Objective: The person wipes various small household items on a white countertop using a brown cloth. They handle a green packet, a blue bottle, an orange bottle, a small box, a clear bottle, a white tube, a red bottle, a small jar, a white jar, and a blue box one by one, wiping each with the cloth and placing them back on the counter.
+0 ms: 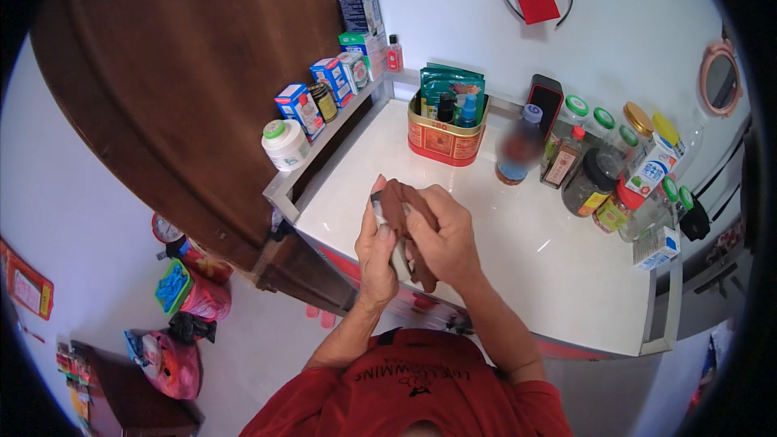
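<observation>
Above the near edge of the white tabletop (380, 146), my two hands are close together. My left hand (376, 263) is closed around a pale, longish object (401, 263), its kind mostly hidden by fingers and cloth. A brown cloth (394, 204) lies over that object and hangs down past it. My right hand (449, 239) grips the cloth and presses it against the pale object.
A red and gold tin (443, 146) holding packets and small bottles stands at the back. Right of it are a blue-capped bottle (511, 170), a dark-lidded jar (584, 194) and several other jars. Boxes and a white tub (285, 146) line the raised left ledge.
</observation>
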A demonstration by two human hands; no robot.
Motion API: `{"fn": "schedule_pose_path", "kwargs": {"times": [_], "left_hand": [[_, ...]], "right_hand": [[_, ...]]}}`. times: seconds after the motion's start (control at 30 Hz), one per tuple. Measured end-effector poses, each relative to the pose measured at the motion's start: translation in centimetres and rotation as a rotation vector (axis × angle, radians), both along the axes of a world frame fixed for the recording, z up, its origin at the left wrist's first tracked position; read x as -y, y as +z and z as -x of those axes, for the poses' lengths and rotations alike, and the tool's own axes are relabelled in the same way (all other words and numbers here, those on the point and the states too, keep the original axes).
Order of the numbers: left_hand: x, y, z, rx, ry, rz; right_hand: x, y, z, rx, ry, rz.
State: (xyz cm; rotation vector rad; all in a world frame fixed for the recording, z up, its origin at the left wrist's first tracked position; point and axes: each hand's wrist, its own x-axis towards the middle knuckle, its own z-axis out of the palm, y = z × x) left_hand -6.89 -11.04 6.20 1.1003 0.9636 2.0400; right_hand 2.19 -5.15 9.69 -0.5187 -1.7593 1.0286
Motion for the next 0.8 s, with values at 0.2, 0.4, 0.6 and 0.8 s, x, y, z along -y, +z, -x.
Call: {"fn": "schedule_pose_path", "kwargs": {"times": [0.2, 0.4, 0.6, 0.8], "left_hand": [[-0.1, -1.0, 1.4, 0.445, -0.336, 0.022], [-0.7, 1.5, 0.7, 0.585, -0.199, 0.008], [-1.0, 1.1, 2.5, 0.654, -0.299, -0.043], [-0.8, 0.8, 4.0, 0.740, -0.431, -0.169]], "right_hand": [[0.1, 1.8, 0.4, -0.167, 0.044, 0.240], [2.1, -0.3, 0.9, 0.144, -0.233, -0.480], [4.3, -2.3, -0.4, 0.240, -0.181, -0.555], [3.2, -1.9, -2.9, 0.157, 0.055, -0.282]]}}
